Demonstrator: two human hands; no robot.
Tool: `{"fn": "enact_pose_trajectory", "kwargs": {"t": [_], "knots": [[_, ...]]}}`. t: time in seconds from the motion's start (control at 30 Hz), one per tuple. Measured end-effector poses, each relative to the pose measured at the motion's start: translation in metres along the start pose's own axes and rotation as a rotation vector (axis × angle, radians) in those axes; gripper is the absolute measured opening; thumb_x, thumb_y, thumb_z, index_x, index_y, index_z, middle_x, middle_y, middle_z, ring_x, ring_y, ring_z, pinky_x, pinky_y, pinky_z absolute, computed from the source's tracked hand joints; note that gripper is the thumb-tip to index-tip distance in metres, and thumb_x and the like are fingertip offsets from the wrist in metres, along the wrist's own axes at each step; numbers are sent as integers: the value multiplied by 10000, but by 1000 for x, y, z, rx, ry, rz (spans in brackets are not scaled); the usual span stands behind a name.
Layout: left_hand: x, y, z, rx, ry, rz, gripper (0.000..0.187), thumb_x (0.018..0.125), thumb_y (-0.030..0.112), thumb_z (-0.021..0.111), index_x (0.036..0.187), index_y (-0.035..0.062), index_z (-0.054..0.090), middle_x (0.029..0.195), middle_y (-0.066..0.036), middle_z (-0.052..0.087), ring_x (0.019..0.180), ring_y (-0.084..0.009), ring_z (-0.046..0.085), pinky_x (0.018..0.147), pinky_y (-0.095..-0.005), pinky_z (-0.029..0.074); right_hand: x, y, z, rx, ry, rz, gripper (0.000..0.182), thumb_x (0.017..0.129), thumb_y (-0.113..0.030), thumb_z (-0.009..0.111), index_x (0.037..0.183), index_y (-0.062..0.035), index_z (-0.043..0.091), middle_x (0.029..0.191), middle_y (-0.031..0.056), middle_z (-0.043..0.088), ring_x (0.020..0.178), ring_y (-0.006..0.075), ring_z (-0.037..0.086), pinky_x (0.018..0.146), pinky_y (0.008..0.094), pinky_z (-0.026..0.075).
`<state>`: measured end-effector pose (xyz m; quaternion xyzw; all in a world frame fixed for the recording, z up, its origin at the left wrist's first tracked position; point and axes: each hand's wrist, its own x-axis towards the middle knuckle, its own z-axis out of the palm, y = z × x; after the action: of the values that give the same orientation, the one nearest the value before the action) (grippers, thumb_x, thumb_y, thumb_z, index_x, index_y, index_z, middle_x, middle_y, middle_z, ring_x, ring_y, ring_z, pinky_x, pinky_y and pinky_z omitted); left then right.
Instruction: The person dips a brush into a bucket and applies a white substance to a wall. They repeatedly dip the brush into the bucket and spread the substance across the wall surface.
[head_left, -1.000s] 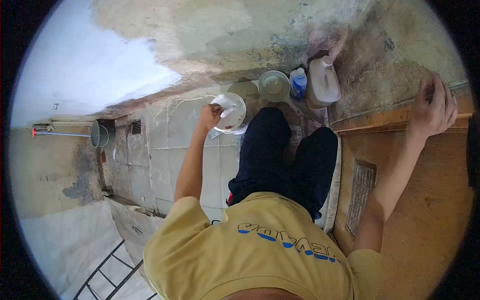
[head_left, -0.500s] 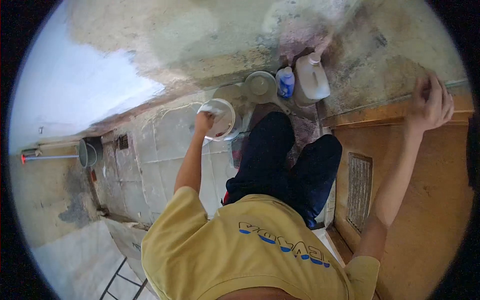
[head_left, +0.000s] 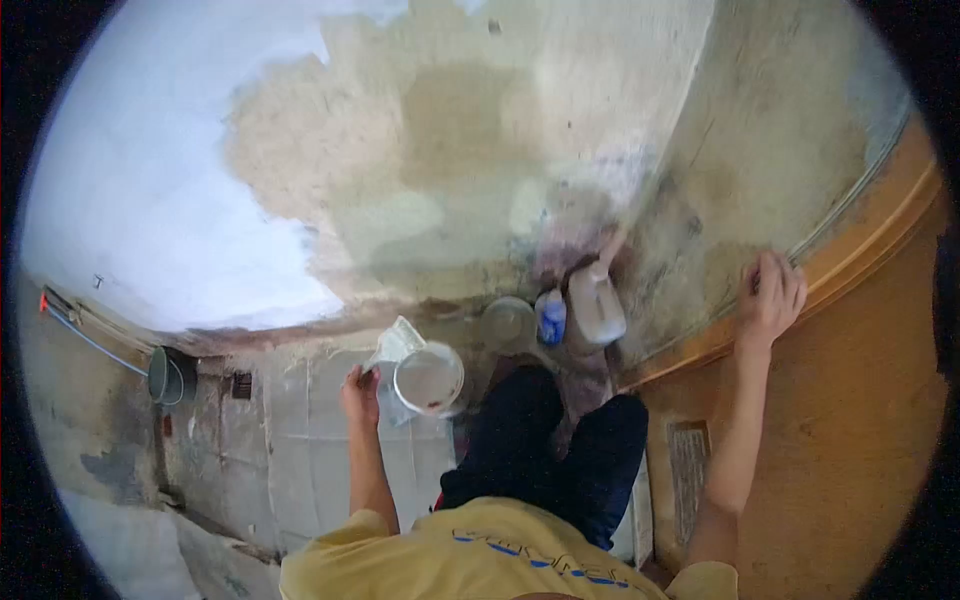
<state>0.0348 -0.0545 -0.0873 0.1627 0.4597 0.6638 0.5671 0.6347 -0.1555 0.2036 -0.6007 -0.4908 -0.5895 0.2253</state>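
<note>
In the head view my left hand (head_left: 362,395) is closed round the handle of a wide paintbrush (head_left: 398,342) with a flat white head. The brush head is at the left rim of a white bucket (head_left: 430,378), overlapping it in this view. Small reddish-brown spots show inside the bucket. My right hand (head_left: 770,298) is raised at the right in front of the wall, close to the wooden frame. Its fingers are bent and slightly apart, and no held thing shows.
Near my knees, a pale lid or pan (head_left: 508,325), a blue-labelled bottle (head_left: 550,318) and a large cloudy jug (head_left: 597,305) stand by the wall. A dark bucket (head_left: 172,376) sits far left. The wall (head_left: 470,120) is partly white, partly bare. A wooden door (head_left: 820,430) is at right.
The view has tilted up, showing more wall. My left hand has come out from over the bucket to its left, bringing the brush out. My right hand appears lower and further left.
</note>
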Motion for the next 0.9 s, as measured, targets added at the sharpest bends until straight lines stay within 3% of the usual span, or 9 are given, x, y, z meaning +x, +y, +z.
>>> {"fn": "enact_pose_trajectory", "kwargs": {"t": [0.17, 0.33, 0.4, 0.63, 0.8, 0.9], "knots": [[0, 30, 66, -389, -123, 24, 146, 914, 72, 532, 988, -54, 530, 976, -175, 610, 942, -292, 613, 924, -394, 519, 13, -6, -13, 53, -22, 14, 243, 723, -93, 708, 952, -90, 626, 931, 43, 664, 974, 198, 598, 935, 397, 426], [-30, 101, 200, -367, -325, 238, 206, 927, 91, 543, 1021, -92, 527, 997, -178, 592, 993, -294, 605, 964, -374, 497, 17, -13, -18, 60, -86, 41, 246, 725, -92, 696, 958, -105, 620, 947, 31, 660, 968, 185, 591, 930, 387, 427], [-42, 134, 256, -320, -455, 416, 209, 922, 85, 556, 996, -110, 532, 998, -155, 583, 960, -275, 616, 953, -375, 506, 15, -11, -16, 75, -54, 38, 225, 728, -108, 693, 941, -111, 620, 944, 28, 661, 962, 184, 590, 931, 379, 427], [-99, 233, 419, -141, -618, 910, 237, 907, 105, 599, 949, -126, 566, 938, -108, 583, 877, -224, 652, 861, -325, 514, 8, -6, -14, 115, -63, 40, 238, 733, -117, 689, 960, -106, 617, 977, 36, 658, 993, 185, 585, 956, 380, 420], [-116, 256, 486, -15, -643, 1104, 239, 897, 109, 612, 947, -125, 603, 878, -108, 631, 807, -206, 663, 801, -306, 526, 5, -5, -14, 146, -85, 52, 262, 744, -111, 678, 997, -92, 614, 1003, 61, 655, 1027, 196, 583, 974, 379, 415], [-118, 250, 510, 20, -650, 1238, 218, 903, 127, 609, 875, -84, 658, 761, -88, 667, 739, -144, 653, 697, -252, 508, 5, -5, -13, 138, -78, 53, 238, 769, -110, 659, 1000, -85, 611, 1012, 61, 657, 1041, 195, 582, 973, 370, 417]]}}
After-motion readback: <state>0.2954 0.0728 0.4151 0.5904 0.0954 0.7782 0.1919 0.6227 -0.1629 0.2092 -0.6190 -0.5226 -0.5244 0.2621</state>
